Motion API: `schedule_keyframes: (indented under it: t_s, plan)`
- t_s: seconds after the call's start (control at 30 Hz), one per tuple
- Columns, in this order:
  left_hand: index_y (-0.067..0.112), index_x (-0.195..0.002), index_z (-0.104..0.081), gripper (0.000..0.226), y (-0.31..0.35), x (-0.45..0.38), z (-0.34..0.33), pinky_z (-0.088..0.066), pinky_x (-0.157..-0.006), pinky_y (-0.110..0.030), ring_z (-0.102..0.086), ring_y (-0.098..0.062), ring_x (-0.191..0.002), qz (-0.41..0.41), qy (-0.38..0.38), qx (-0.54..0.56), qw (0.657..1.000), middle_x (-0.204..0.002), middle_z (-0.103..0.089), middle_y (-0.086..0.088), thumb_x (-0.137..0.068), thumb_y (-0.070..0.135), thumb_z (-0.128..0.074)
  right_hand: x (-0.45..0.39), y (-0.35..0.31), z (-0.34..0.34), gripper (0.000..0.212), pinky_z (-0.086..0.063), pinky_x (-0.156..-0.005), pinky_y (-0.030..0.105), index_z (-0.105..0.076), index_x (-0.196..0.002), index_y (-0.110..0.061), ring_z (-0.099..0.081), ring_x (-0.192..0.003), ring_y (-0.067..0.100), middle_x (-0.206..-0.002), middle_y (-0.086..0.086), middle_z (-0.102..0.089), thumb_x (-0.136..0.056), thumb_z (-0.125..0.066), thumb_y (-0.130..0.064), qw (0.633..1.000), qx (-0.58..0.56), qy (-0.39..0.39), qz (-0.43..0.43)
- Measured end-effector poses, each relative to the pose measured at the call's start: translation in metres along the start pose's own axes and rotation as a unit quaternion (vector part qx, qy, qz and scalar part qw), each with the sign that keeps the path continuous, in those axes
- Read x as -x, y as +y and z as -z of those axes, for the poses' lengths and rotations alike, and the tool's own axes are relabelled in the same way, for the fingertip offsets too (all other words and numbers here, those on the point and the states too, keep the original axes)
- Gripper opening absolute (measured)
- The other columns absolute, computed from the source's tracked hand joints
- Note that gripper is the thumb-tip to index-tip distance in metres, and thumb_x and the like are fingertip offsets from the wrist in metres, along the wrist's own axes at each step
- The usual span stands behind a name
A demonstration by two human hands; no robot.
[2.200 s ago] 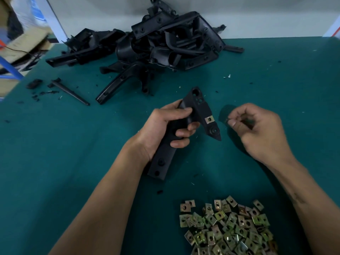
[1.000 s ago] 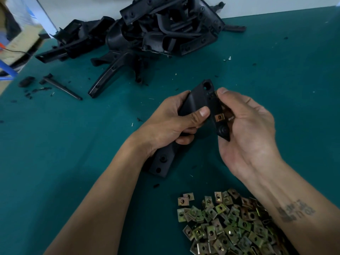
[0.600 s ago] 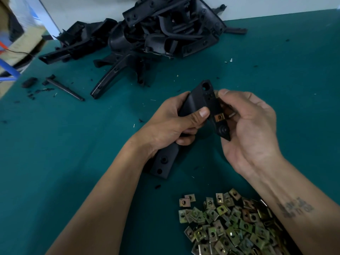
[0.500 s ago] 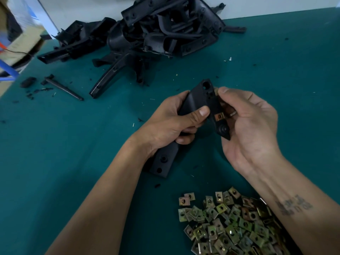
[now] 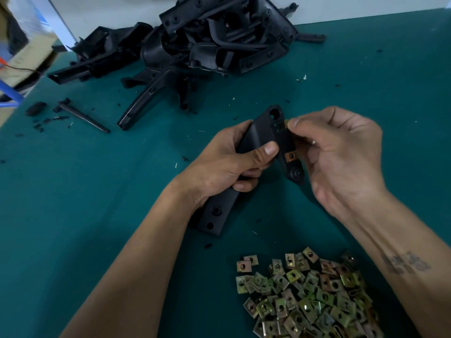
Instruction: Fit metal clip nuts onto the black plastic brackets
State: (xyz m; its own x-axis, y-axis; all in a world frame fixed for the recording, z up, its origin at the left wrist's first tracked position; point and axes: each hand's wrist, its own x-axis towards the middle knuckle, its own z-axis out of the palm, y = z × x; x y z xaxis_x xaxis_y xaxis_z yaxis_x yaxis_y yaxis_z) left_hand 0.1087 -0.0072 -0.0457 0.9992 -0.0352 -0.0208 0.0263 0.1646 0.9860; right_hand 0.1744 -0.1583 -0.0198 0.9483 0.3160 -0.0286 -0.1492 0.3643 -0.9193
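**Right hand closes in on bracket's upper slot with second clip nut**

Right hand [image 5: 341, 152] has swung in from well off to the side a couple of seconds back and now sits tight against the long black plastic bracket [image 5: 262, 140], thumb tip at the upper edge near the round hole. Left hand [image 5: 227, 164] unchanged: fingers wrapped round the bracket's middle, thumb pressed flat on its face, lower end of the bracket resting on the green-covered desk [image 5: 97, 191].

Right hand pinches a small brass-coloured metal clip nut [image 5: 287, 123] between thumb and forefinger; only a sliver shows beside the thumb tip, so how far it is seated I cannot tell. One copper-toned clip nut [image 5: 290, 156] is already fitted lower down on the same edge.

Key relation: bracket's long axis runs from near-left up to far-right, tilted, with its clip edge facing the right hand. The nut touches or sits just beside that edge, so the push probably goes leftward across the axis, with the left hand bracing.

Loose pile of clip nuts [image 5: 310, 298] lies toward the near edge, under the right forearm. Heap of black plastic brackets [image 5: 207, 42] sits at the far edge.
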Motion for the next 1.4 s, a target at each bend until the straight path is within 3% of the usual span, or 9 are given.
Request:
schedule_keyframes:
  t_s: [0.23,0.33,0.43,0.67,0.8,1.0,1.1,1.23,1.4]
  plan:
    - [0.007,-0.104,-0.05,0.007,-0.001,0.0,0.001,-0.029,-0.038,-0.017,-0.024,-0.011,-0.053,-0.006,0.002,0.006,1.0,-0.068,-0.038,-0.002,-0.102,0.012,-0.055,0.007,0.004,-0.004,0.025,-0.054,-0.06,0.034,-0.06,-0.067,-0.005,-0.064,-0.063,0.022,-0.068,0.012,-0.067,-0.089,-0.068,0.005,0.999,-0.03,-0.02,-0.007]
    - [0.007,-0.107,-0.05,0.007,-0.003,0.0,0.003,-0.029,-0.037,-0.016,-0.025,-0.009,-0.05,-0.016,0.001,0.015,1.0,-0.066,-0.042,0.001,-0.102,0.012,-0.052,0.011,0.002,-0.003,0.02,-0.05,-0.059,0.031,-0.064,-0.078,-0.004,-0.063,-0.069,0.017,-0.075,0.007,-0.067,-0.096,-0.059,-0.012,0.997,-0.039,-0.062,-0.02]
    - [0.006,-0.109,-0.05,0.012,-0.003,0.0,0.004,-0.03,-0.038,-0.016,-0.026,-0.008,-0.049,-0.009,0.002,0.018,1.0,-0.066,-0.042,-0.001,-0.1,0.014,-0.052,0.008,-0.005,0.003,0.027,-0.052,-0.068,0.031,-0.065,-0.085,-0.007,-0.064,-0.084,0.02,-0.093,0.014,-0.068,-0.094,-0.051,-0.029,0.992,0.006,-0.113,-0.051]
    - [0.006,-0.108,-0.048,0.012,-0.001,0.0,0.002,-0.029,-0.038,-0.016,-0.028,-0.007,-0.048,0.006,-0.011,0.006,1.0,-0.065,-0.04,0.0,-0.1,0.014,-0.052,0.007,0.0,-0.002,0.022,-0.043,-0.075,0.045,-0.06,-0.075,-0.007,-0.059,-0.078,0.023,-0.078,0.011,-0.06,-0.097,-0.055,-0.01,0.996,0.014,-0.082,-0.018]
    - [0.005,-0.109,-0.048,0.012,0.001,0.001,0.001,-0.028,-0.039,-0.016,-0.027,-0.008,-0.048,0.011,-0.03,-0.007,0.999,-0.064,-0.038,0.001,-0.1,0.012,-0.051,0.004,0.002,-0.002,0.017,-0.044,-0.065,0.038,-0.055,-0.071,-0.011,-0.055,-0.07,0.021,-0.071,0.007,-0.057,-0.085,-0.062,-0.019,0.996,0.021,-0.081,-0.014]
    - [0.004,-0.107,-0.047,0.006,0.002,0.002,-0.001,-0.026,-0.038,-0.016,-0.026,-0.007,-0.048,0.007,-0.035,-0.014,0.999,-0.065,-0.035,-0.003,-0.102,0.008,-0.048,0.007,0.008,-0.004,0.024,-0.043,-0.046,0.027,-0.046,-0.072,-0.015,-0.057,-0.053,0.009,-0.06,-0.005,-0.056,-0.09,-0.062,-0.019,0.995,0.013,-0.1,-0.004]
    - [0.006,-0.103,-0.048,0.003,0.003,0.002,-0.001,-0.027,-0.038,-0.016,-0.027,-0.007,-0.048,0.009,-0.041,-0.013,0.999,-0.067,-0.035,-0.004,-0.101,0.009,-0.049,0.007,0.008,-0.004,0.025,-0.045,-0.046,0.026,-0.045,-0.074,-0.015,-0.057,-0.054,0.01,-0.062,-0.004,-0.057,-0.09,-0.062,-0.022,0.993,0.018,-0.113,-0.01]
    - [0.005,-0.106,-0.049,0.013,0.001,0.002,0.0,-0.029,-0.038,-0.016,-0.025,-0.009,-0.049,0.019,-0.04,0.001,0.999,-0.067,-0.037,-0.004,-0.098,0.015,-0.052,0.005,0.007,0.001,0.019,-0.053,-0.056,0.034,-0.05,-0.086,-0.008,-0.06,-0.068,0.02,-0.076,0.009,-0.061,-0.101,-0.057,-0.018,0.988,-0.02,-0.148,-0.046]
    - [0.007,-0.104,-0.049,0.012,0.0,0.001,0.0,-0.028,-0.037,-0.016,-0.024,-0.01,-0.051,0.011,-0.008,0.015,1.0,-0.068,-0.037,-0.005,-0.098,0.015,-0.055,0.0,0.005,0.005,0.012,-0.047,-0.045,0.025,-0.061,-0.082,-0.007,-0.06,-0.058,0.016,-0.075,0.01,-0.063,-0.093,-0.066,-0.006,0.992,0.044,-0.115,-0.031]
